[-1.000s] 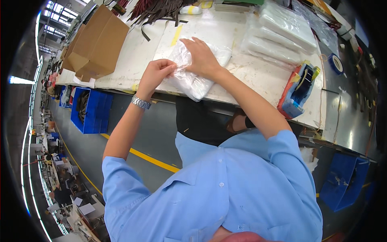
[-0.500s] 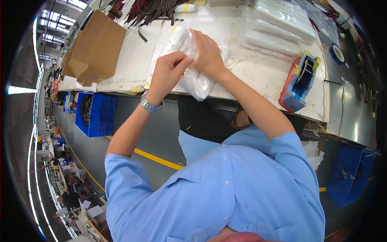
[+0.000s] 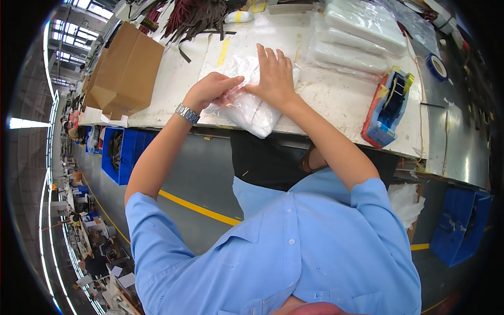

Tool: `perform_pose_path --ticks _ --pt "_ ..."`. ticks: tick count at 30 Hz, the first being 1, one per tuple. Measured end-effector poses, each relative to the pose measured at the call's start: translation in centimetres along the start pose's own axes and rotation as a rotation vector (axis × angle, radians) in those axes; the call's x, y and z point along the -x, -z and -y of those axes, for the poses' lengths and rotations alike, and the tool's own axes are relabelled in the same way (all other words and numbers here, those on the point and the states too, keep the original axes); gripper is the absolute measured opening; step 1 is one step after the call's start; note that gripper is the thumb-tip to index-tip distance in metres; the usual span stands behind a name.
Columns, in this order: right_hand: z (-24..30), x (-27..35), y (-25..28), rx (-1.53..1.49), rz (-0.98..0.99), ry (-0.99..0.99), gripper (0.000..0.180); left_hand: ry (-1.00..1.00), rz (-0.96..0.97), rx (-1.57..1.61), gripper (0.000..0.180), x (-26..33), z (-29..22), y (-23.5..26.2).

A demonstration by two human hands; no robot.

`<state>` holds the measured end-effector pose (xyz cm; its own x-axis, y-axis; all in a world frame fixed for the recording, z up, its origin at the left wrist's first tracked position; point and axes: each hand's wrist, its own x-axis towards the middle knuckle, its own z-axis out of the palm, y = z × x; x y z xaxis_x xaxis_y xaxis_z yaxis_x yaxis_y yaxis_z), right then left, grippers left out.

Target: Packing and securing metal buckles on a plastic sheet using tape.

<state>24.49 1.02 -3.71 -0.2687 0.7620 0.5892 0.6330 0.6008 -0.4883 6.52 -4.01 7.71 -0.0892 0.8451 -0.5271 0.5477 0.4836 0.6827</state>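
Observation:
A clear plastic bag [image 3: 257, 119] with white contents lies crumpled at the table's front edge, its near corner jutting slightly over. My left hand [image 3: 212, 90] is closed on the bag's left side, fingers curled under the film and thumb pointing right. Spread flat across the right part of the bag is my right hand [image 3: 275, 79], its fingers stretched away from me and its thumb toward the left hand. What exactly is inside the bag is hard to make out through the film.
At the right stand a red-and-blue tape dispenser [image 3: 387, 110] and a stack of clear plastic bags [image 3: 362, 39]. An opened cardboard box [image 3: 128, 68] sits at the left. Dark strips [image 3: 202, 21] and a small white roll [image 3: 239, 17] lie at the back. Blue bins [image 3: 126, 152] are on the floor.
My left hand has moved left and pulled the film with it. My right hand has shifted slightly right with fingers more spread. The bag's far end has come nearer, uncovering yellow tape on the table.

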Motion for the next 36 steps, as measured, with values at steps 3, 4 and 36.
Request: perform_pose_path --ticks 3,4,36 --pt "-0.9 -0.3 0.0 -0.124 0.068 -0.053 0.123 0.018 0.080 0.025 0.044 -0.1 -0.9 0.4" --pt "-0.7 -0.3 0.2 -0.126 0.072 -0.054 0.123 0.022 0.081 0.027 0.044 -0.5 -0.7 0.2" --pt "6.1 6.0 5.9 -0.317 0.489 0.691 0.028 -0.746 -1.152 -0.378 0.042 15.1 18.7 -12.1"
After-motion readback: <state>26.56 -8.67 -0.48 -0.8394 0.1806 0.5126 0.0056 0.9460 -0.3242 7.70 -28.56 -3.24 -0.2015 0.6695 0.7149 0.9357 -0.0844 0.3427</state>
